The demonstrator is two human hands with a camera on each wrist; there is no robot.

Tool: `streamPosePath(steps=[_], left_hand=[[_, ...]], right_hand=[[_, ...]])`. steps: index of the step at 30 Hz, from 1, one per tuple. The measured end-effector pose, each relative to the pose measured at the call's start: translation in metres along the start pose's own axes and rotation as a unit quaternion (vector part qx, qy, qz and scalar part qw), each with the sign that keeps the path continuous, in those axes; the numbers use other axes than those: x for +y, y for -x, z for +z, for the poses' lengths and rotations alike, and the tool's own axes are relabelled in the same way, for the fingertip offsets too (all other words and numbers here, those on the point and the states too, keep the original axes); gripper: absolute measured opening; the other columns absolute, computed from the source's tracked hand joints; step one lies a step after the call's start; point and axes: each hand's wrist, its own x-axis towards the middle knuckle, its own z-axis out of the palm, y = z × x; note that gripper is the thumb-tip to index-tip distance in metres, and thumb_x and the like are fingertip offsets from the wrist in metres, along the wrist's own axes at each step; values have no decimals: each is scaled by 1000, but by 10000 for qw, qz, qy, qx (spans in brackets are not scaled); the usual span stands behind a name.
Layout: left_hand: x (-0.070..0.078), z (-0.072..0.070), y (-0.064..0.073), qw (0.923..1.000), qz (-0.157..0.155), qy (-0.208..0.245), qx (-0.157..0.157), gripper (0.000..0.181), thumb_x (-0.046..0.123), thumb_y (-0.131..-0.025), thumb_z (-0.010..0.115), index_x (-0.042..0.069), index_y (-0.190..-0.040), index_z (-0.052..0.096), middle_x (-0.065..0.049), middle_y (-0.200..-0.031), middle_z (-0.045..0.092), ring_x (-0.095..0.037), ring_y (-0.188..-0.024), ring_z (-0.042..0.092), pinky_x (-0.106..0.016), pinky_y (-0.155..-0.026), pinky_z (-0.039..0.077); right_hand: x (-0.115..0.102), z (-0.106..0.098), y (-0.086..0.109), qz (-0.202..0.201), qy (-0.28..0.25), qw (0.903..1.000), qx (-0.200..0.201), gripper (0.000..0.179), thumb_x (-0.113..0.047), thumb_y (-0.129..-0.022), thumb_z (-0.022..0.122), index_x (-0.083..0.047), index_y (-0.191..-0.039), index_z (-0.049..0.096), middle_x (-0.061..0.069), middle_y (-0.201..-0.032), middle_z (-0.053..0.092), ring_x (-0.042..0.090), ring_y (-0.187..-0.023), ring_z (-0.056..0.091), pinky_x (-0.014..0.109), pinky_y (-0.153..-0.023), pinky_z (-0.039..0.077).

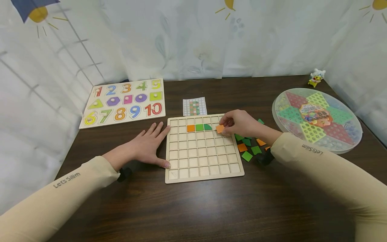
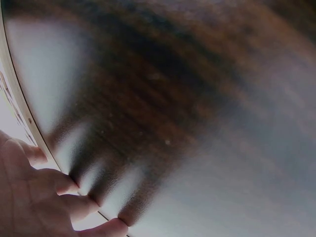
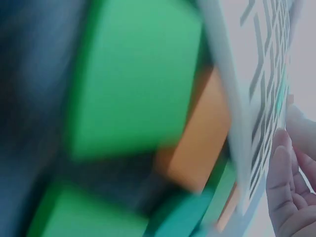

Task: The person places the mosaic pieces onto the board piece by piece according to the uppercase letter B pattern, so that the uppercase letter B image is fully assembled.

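A wooden grid board (image 1: 196,153) lies on the dark table. In its second row sit an orange square tile (image 1: 190,128), a green square tile (image 1: 199,127) and a green quarter-round tile (image 1: 207,127). My right hand (image 1: 242,123) pinches an orange tile (image 1: 219,128) over the board's upper right cells. My left hand (image 1: 148,144) lies with fingers spread, its thumb touching the board's left edge. In the left wrist view, the left fingers (image 2: 69,190) rest on the table beside the board. Loose green and orange tiles (image 3: 138,74) fill the right wrist view.
A small pattern card (image 1: 195,107) lies behind the board. A number puzzle board (image 1: 124,102) stands at back left. On the right is a round board-game case (image 1: 317,119), with a small figurine (image 1: 316,78) behind it. Several loose tiles (image 1: 247,156) lie right of the grid board.
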Motion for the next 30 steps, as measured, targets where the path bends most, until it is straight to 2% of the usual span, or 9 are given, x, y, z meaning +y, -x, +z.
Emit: streamPosePath(steps=[5, 13, 30], left_hand=[[0, 0, 0, 10000, 17, 2, 17, 133, 74, -75, 75, 7, -165, 4, -28, -170, 0, -52, -156, 2, -74, -118, 17], [0, 0, -1, 10000, 33, 7, 24, 132, 73, -76, 75, 6, -165, 5, -28, -170, 0, -52, -156, 2, -74, -118, 16], [1, -1, 0, 10000, 25, -3, 24, 133, 74, -75, 75, 7, -165, 4, -28, -170, 1, -52, -156, 2, -75, -117, 17]], right_hand=[[-13, 12, -6, 60, -168, 9997, -156, 26, -9, -90, 79, -2, -114, 72, 12, -109, 72, 23, -97, 68, 38, -89, 57], [-26, 21, -8, -18, 113, 9999, -128, 24, -8, -89, 79, -1, -110, 73, 12, -105, 73, 22, -93, 68, 37, -87, 57], [-32, 27, -11, -118, 329, 9993, -158, 23, -10, -88, 81, -1, -107, 73, 11, -98, 72, 21, -88, 65, 36, -84, 56]])
